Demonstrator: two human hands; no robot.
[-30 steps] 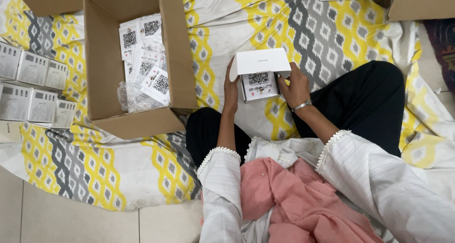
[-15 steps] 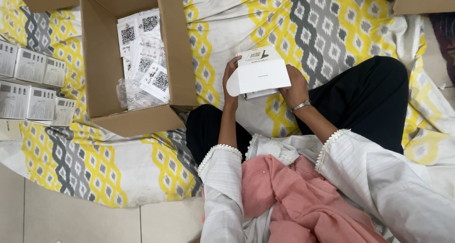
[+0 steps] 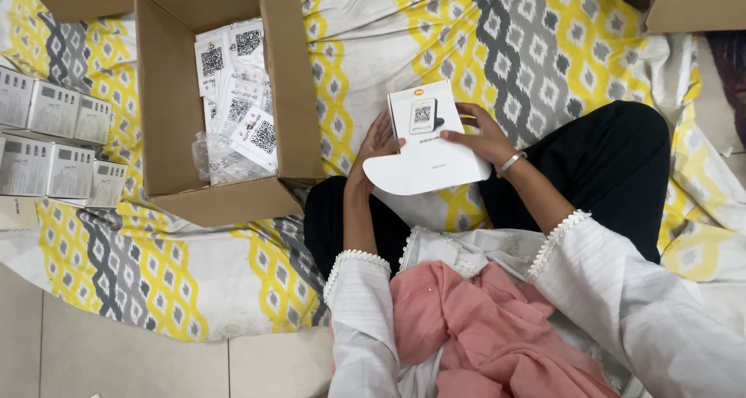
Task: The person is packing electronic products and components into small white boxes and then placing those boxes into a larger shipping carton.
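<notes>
A small white carton (image 3: 426, 143), flap open toward the lap, sits clamped between the left hand (image 3: 376, 143) and right hand (image 3: 487, 140) over the bedsheet's (image 3: 373, 48) middle. Left of it an open brown cardboard box (image 3: 291, 95) holds white coded leaflets (image 3: 237, 79), perhaps plastic-bagged. White cartons (image 3: 54, 145) line the yellow-grey patterned sheet's left edge; pale floor tiles (image 3: 116, 359) below.

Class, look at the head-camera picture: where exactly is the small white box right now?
The small white box sits near the picture's centre, held between the left hand and right hand above the lap, just right of the open cardboard carton.
</notes>
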